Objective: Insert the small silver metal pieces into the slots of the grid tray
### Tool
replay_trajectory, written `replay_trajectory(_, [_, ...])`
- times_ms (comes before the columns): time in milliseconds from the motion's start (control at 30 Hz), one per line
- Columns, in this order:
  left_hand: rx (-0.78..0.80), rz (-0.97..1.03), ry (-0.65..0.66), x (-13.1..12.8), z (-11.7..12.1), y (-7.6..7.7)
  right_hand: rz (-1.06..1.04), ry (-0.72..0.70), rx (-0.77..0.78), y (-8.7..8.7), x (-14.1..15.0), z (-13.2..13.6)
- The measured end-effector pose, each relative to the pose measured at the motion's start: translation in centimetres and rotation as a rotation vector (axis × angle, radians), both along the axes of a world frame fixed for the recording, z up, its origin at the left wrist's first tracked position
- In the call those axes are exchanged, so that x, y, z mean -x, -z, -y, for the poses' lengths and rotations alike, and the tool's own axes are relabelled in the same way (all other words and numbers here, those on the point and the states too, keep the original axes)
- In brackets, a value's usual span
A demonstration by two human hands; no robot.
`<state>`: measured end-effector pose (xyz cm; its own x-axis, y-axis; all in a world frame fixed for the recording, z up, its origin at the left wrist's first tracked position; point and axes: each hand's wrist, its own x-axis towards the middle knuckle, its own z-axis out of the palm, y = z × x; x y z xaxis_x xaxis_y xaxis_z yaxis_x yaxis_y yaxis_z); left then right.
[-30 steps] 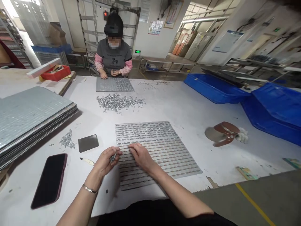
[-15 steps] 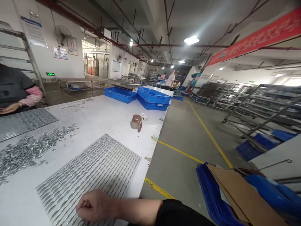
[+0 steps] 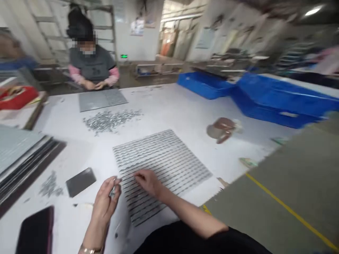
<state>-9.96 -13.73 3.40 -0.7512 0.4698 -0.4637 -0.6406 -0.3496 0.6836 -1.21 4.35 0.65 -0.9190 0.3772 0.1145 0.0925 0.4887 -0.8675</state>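
My left hand, curled and palm up, holds several small silvery metal pieces beside the left edge of a grooved plate. The plate lies flat on the white table, with rows of slim metal pieces along its grooves. Over its left part is my right hand, thumb and fingers pinched together; whatever is between the fingertips is too small to make out. Beyond the plate spreads a loose heap of the same silvery pieces. A smaller heap lies to the left of my left hand.
A dark flat rectangle and a phone lie at left, near stacked plates. A brown-lidded mug stands at right, before blue crates. Across the table, a co-worker sits behind another plate.
My view has swung left and down, bringing my left hand, the phone and the co-worker's upper body into sight. My right hand has moved from the plate's near part to its left part.
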Motion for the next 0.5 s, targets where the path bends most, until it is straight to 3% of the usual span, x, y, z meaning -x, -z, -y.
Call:
replay_trajectory(167, [-0.085,0.022,0.006,-0.2,0.3,0.9,0.037,-0.027,0.098,0.6,1.2,0.5])
replay_trajectory(333, [-0.071,0.05,0.017,-0.7,0.5,1.1,0.0,-0.006,-0.115,0.4,2.6,1.4])
replay_trajectory(500, [-0.049,0.134,-0.02,-0.6,0.6,1.0,0.016,-0.016,-0.224,0.6,3.9,2.4])
